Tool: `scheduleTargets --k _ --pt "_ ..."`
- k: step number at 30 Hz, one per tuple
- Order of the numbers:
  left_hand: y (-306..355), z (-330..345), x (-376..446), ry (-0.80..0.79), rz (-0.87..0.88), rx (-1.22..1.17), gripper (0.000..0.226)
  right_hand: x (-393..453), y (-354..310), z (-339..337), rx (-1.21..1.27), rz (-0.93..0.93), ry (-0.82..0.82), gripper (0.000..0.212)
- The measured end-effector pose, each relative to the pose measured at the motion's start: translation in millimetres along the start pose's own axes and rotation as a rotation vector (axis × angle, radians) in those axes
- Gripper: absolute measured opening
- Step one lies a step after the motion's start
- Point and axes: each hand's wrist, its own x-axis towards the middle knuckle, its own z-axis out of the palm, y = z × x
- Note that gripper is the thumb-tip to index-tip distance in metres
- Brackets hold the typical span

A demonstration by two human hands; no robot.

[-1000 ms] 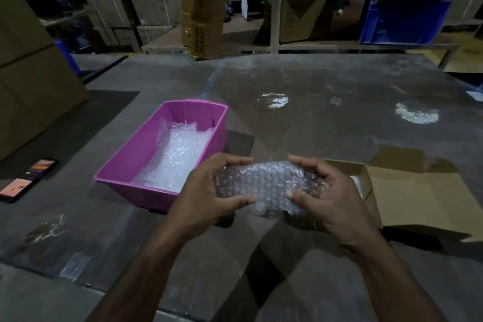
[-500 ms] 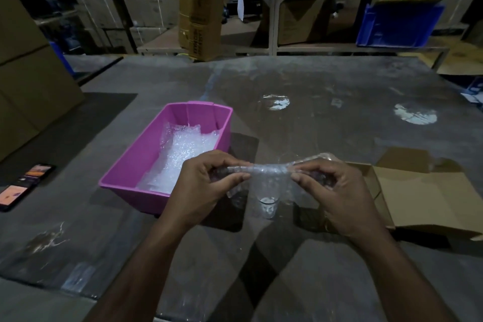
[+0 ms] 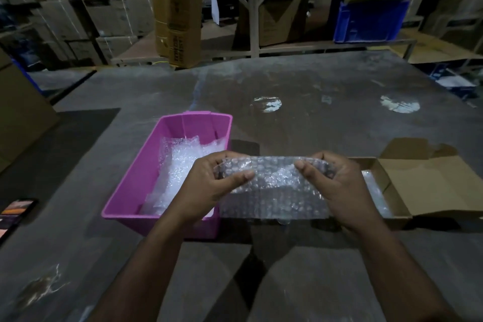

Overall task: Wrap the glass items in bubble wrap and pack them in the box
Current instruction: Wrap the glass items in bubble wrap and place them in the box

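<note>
1. Grey, scuffed metal worktop [image 3: 313,117] spans the scene and carries everything below.
2. To the right lies an open brown cardboard box [image 3: 431,185] with its flaps spread; something wrapped in clear plastic shows inside along its left wall.
3. Left of centre sits a pink rectangular plastic tub [image 3: 136,180] holding loose bubble wrap.
4. Between tub and box, raised above the table, is a clear bubble wrap sheet [image 3: 274,191], stretched with its long axis running left to right. A fold or roll runs along its far edge and a flat flap hangs toward the near side.
5. The left hand [image 3: 209,191] pinches the sheet's left end, thumb on the near face and fingers curled behind.
6. The right hand [image 3: 345,191] pinches the right end the same way, and is the hand nearer the box.
7. A small round glass rim [image 3: 283,221] peeps out just below the flap's near edge; whether it is a glass item on the table I cannot say for sure.
8. My judgement: the wrapping step is in hand, and the finished bundle must travel right, so the right hand would lead it in.
9. A dark phone [image 3: 14,213] lies at the far left edge.
</note>
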Motion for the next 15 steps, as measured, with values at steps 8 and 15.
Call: scheduleTargets --k 8,15 --pt "-25.4 2.2 13.1 -0.013 -0.080 -0.192 0.017 -3.0 12.5 1.5 0.096 0.105 0.001 0.026" --pt "-29.4 7.2 22.2 -0.070 -0.163 -0.266 0.020 1.7 22.3 -5.8 0.128 0.112 0.024 0.031"
